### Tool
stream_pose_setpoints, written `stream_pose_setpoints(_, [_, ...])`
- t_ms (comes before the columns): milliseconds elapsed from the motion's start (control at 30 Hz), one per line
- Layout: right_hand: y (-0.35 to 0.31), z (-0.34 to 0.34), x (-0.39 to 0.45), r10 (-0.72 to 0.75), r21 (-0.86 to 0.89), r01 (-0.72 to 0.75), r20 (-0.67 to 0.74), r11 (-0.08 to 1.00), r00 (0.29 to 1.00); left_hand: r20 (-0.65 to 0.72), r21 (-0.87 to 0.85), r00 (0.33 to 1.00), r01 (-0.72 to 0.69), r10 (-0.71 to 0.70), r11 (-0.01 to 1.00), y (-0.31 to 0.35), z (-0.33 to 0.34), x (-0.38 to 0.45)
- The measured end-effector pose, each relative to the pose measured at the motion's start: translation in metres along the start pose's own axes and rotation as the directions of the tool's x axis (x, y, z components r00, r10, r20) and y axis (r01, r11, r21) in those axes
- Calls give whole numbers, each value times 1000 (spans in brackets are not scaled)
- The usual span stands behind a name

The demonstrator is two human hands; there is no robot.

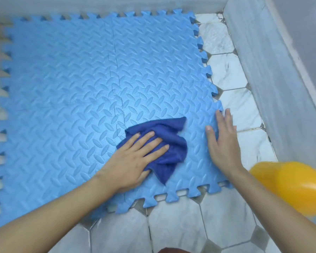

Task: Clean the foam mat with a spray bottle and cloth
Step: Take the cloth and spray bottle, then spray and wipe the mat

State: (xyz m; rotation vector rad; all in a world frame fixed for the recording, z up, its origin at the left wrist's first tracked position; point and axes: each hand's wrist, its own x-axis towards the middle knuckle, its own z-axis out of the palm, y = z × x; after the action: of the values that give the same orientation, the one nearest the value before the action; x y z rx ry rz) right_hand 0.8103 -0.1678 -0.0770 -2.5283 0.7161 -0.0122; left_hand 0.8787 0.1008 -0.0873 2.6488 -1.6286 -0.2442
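The left hand (135, 159) lies palm down on a crumpled dark blue cloth (164, 148), its fingers (150, 141) stretched out nearly straight and slightly fanned, pressing the fabric flat against the light blue foam mat (71, 88) rather than clutching it; the thumb rests at the cloth's near edge. The cloth sits in the near right part of the mat, just beside a jigsaw seam between tiles. The right hand (223, 143) is also open and empty, palm down, fingers (226, 119) extended and close together, touching the mat at its right edge near the near right corner, with the fingertips reaching the toothed border. The mat is made of interlocking tiles with an embossed leaf-like pattern and puzzle-tooth edges, and it lies on a floor (190, 225) of pale marbled tiles with dark grout. A yellow spray bottle (295, 187) shows at the right edge of the view, off the mat and near the right forearm, blurred and only partly visible; no label or writing can be read on it. A pale wall (281, 70) runs along the floor's right side.
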Motion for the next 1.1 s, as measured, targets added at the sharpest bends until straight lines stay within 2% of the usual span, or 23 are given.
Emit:
stream_pose_setpoints(67, [5, 10, -3, -63, -169, 63, 4, 984, 998, -10, -5, 969, 246, -246, 969, -47, 0, -31])
stream_pose_setpoints(100, [7, 12, -3, -66, -210, 66, 3, 975, 998, -5, -17, 929, 370, -370, 929, -72, 0, -47])
stream_pose_setpoints(200, [4, 15, -2, -61, -271, 59, 0, 961, 998, 21, -84, 724, 688, -689, 721, -131, -3, -81])
stream_pose_setpoints(233, [1, 16, -1, -75, -303, 71, -1, 950, 997, 31, -105, 667, 743, -744, 661, -139, -3, -81])
stream_pose_setpoints(267, [-4, 17, 2, -95, -325, 91, 3, 941, 996, 27, -111, 641, 765, -767, 635, -139, -4, -76])
stream_pose_setpoints(300, [-13, 19, 5, -112, -326, 112, 19, 939, 994, 7, -96, 653, 755, -758, 649, -132, -4, -67])
stream_pose_setpoints(333, [-24, 24, 9, -127, -310, 136, 49, 941, 991, -6, -71, 701, 711, -713, 700, -121, -3, -56])
stream_pose_setpoints(433, [-71, 45, 25, -243, -270, 292, 201, 918, 949, -19, 44, 925, 379, -379, 924, -79, -2, -25])
stream_pose_setpoints(467, [-86, 53, 33, -288, -286, 348, 233, 893, 929, -15, 65, 960, 278, -278, 958, -70, -3, -17])
stream_pose_setpoints(500, [-98, 59, 40, -315, -306, 384, 253, 871, 915, -3, 55, 971, 237, -238, 970, -69, -6, -11])
stream_pose_setpoints(533, [-107, 62, 49, -327, -322, 402, 263, 857, 908, 7, 29, 966, 258, -258, 966, -74, -10, -5])
stream_pose_setpoints(600, [-111, 61, 66, -340, -357, 419, 264, 835, 903, 0, -17, 910, 414, -414, 910, -102, -14, 3])
stream_pose_setpoints(667, [-104, 56, 80, -341, -390, 417, 250, 821, 906, -17, -58, 778, 627, -628, 777, -145, -13, 7])
stream_pose_setpoints(733, [-96, 50, 91, -306, -375, 374, 229, 848, 924, 12, -122, 639, 765, -769, 633, -184, -16, 4])
stream_pose_setpoints(767, [-93, 49, 95, -289, -354, 349, 212, 868, 934, 27, -145, 618, 780, -786, 609, -194, -16, 1])
stream_pose_setpoints(900, [-85, 54, 97, -307, -338, 338, 142, 878, 941, -52, -124, 728, 674, -683, 728, -182, -5, -12])
stream_pose_setpoints(967, [-85, 57, 97, -317, -338, 341, 126, 877, 940, -69, -108, 742, 658, -666, 745, -174, 0, -15])
stream_pose_setpoints(1100, [-84, 53, 92, -265, -380, 322, 194, 867, 944, 125, -86, 743, 668, -657, 739, -171, -10, -15])
